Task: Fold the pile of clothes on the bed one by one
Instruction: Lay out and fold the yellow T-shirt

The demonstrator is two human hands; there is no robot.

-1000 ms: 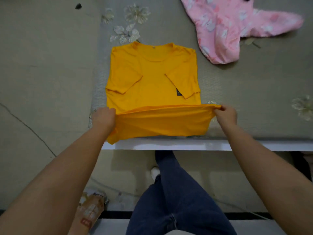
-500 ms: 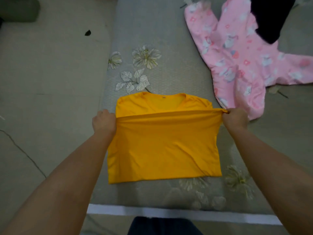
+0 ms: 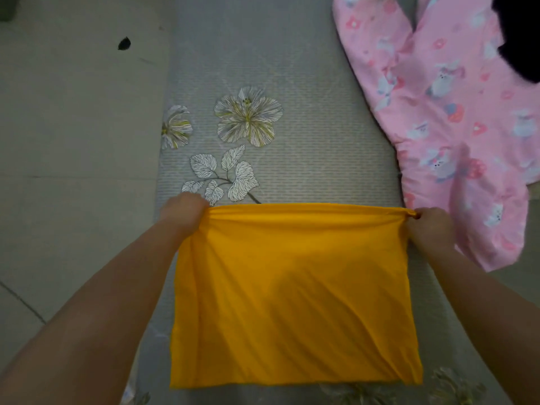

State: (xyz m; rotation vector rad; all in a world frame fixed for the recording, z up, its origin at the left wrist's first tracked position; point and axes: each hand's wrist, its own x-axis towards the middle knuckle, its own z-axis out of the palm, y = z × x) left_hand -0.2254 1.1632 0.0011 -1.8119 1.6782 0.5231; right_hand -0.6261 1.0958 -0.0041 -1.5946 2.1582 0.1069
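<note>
An orange T-shirt lies folded in half on the grey flowered bed, forming a rectangle. My left hand grips its far left corner and my right hand pinches its far right corner, with the hem stretched taut between them. The collar and sleeves are hidden under the folded layer. A pink printed garment lies spread out at the right, and a dark garment rests on its upper right part.
The bed's left edge runs beside a beige tiled floor, where a small dark spot lies. Flower and leaf prints mark the bed cover just beyond the shirt.
Both hands carried the shirt's bottom hem away from me over the upper half, until it covered the collar. The view has closed in on the bed.
</note>
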